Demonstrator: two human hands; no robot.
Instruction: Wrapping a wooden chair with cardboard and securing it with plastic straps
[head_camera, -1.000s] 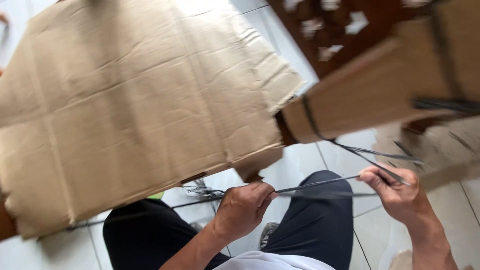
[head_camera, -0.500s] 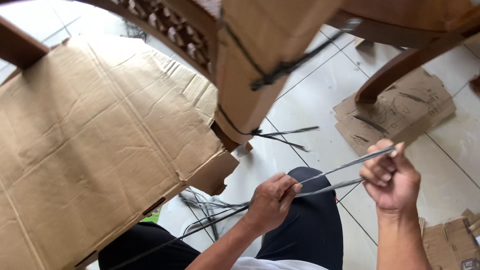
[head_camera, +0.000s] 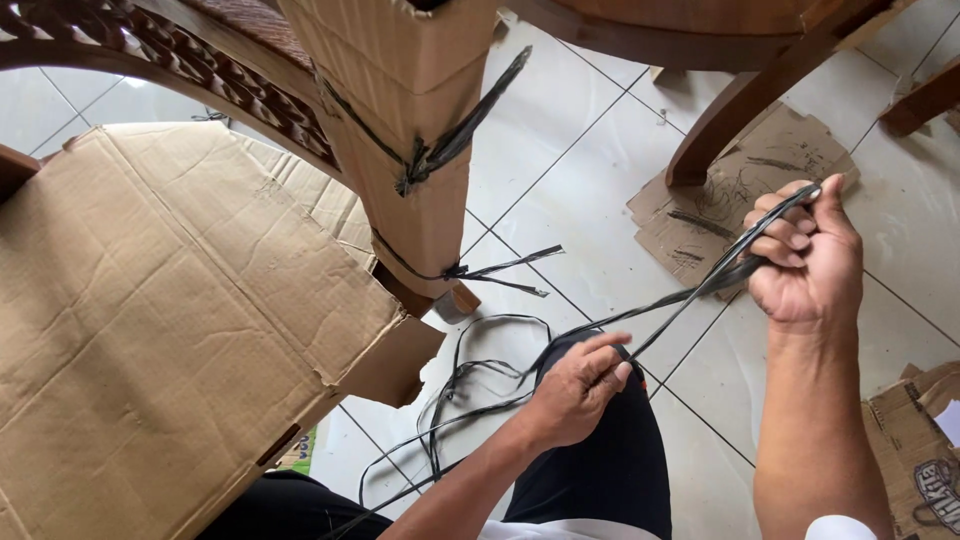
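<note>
**Black twine being drawn taut between two hands**

The right hand (head_camera: 808, 255) is now lifting higher and further out than it was a moment ago, and the black twine (head_camera: 690, 290) is running in a straighter, tighter line from it down to the left hand (head_camera: 575, 390). The right hand's fingers are closing fully around the twine, which is looping over the top of the fist. The left hand is pinching the same strand between thumb and fingertips, just above the person's dark trouser leg (head_camera: 600, 470). Judging by the longer stretch now between the hands, a fresh length is being pulled out and straightened.

The slack part of the twine is lying in loose loops (head_camera: 470, 385) on the white tiled floor (head_camera: 560, 180), trailing back past the left knee.

The view is also swinging upward, so a cardboard-wrapped furniture leg (head_camera: 415, 130) is now filling the top, already bound with two turns of the same twine, knotted with loose tails. A large flattened cardboard sheet (head_camera: 170, 320) is lying to the left, a torn cardboard scrap (head_camera: 700, 215) beside a bare wooden leg (head_camera: 740, 110).
</note>
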